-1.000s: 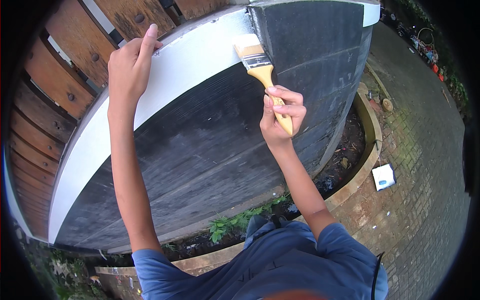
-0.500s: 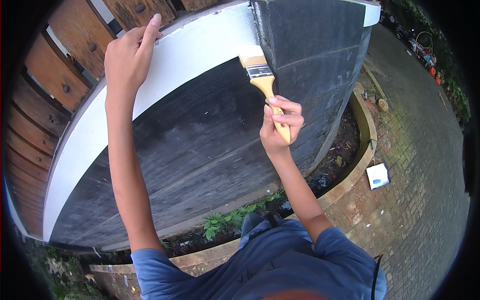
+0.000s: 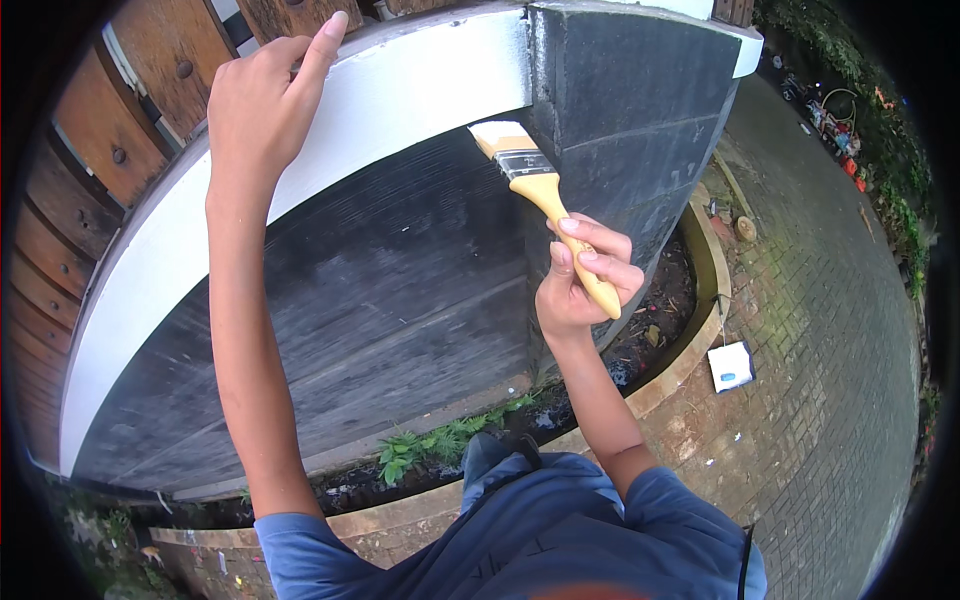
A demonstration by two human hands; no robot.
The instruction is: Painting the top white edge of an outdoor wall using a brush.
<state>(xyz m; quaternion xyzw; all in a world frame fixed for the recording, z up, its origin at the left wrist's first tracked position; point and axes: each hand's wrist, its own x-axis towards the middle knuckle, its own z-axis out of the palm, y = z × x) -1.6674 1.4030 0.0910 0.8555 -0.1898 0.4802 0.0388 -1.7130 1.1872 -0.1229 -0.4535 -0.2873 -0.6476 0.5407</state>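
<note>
My right hand (image 3: 588, 272) pinches the yellow wooden handle of a flat paintbrush (image 3: 537, 188). White paint coats its bristles, which sit just below the white band (image 3: 430, 75) along the top of a dark grey wall (image 3: 400, 265), close to the inner corner. Whether the bristle tips touch the dark face is hard to tell. My left hand (image 3: 262, 110) leans at the wall's top edge beside the brown wooden slats (image 3: 165, 65). Its thumb stretches out, apart from the other fingers, which bend over the ledge and are mostly hidden; nothing shows in it.
A curbed planting strip with green plants (image 3: 425, 450) runs along the wall's foot. A white square container (image 3: 730, 367) with a small blue object stands on the paving (image 3: 800, 440) at the right. Another dark wall section (image 3: 640, 90) juts out past the corner.
My right hand has drawn the paintbrush down and away from the white band's lower corner. The left hand keeps its place at the ledge while the view has shifted slightly.
</note>
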